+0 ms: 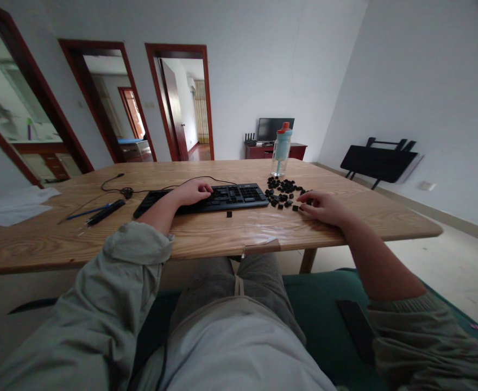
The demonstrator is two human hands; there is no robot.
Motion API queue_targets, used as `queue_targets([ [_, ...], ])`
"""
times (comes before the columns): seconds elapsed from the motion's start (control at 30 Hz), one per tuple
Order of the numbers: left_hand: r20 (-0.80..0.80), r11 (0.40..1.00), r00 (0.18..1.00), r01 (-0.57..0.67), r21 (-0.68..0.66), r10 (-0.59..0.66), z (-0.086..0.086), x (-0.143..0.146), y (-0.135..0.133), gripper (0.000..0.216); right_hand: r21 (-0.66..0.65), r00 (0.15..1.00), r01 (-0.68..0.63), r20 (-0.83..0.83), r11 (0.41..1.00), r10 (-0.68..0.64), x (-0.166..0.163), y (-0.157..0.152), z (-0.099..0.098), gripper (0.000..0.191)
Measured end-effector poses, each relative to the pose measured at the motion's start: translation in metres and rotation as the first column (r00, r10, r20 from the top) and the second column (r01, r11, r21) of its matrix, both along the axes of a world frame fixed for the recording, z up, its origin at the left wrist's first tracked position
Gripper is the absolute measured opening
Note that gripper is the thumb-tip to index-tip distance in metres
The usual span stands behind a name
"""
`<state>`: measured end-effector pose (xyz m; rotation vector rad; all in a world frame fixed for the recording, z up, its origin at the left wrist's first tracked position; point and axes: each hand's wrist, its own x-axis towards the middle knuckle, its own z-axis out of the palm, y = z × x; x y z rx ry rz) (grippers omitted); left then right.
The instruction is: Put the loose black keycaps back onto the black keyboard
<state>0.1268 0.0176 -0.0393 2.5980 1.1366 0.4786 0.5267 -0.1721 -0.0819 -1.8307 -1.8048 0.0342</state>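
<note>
A black keyboard [239, 196] lies on the wooden table [206, 233] in front of me. My left hand [193, 191] rests on its middle, fingers curled down onto the keys. Loose black keycaps [283, 192] are scattered in a pile to the right of the keyboard. My right hand [320, 207] lies at the near edge of that pile, fingertips pinched on a keycap. One single keycap [229, 214] sits alone on the table just in front of the keyboard.
A clear bottle with an orange and teal cap [281, 150] stands behind the keycaps. A black pen and a blue pen [102, 212] lie left of the keyboard, near a cable [127, 190]. White paper [14, 205] lies far left. A phone [355, 326] rests on the green seat.
</note>
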Motion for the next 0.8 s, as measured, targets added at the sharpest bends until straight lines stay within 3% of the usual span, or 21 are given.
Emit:
queue_targets([
  [0.2,-0.003,1.000,1.000,0.010,0.005,-0.010,-0.0006,-0.0004,0.0010,0.036,-0.069,0.998,0.021,0.062,0.997,-0.017,0.0034,0.0005,0.0009,0.025],
  [0.8,0.001,1.000,1.000,0.003,-0.003,-0.003,-0.0002,0.0000,-0.0004,0.037,-0.087,0.995,0.083,0.057,0.993,-0.078,0.0087,0.0024,-0.0002,0.025],
])
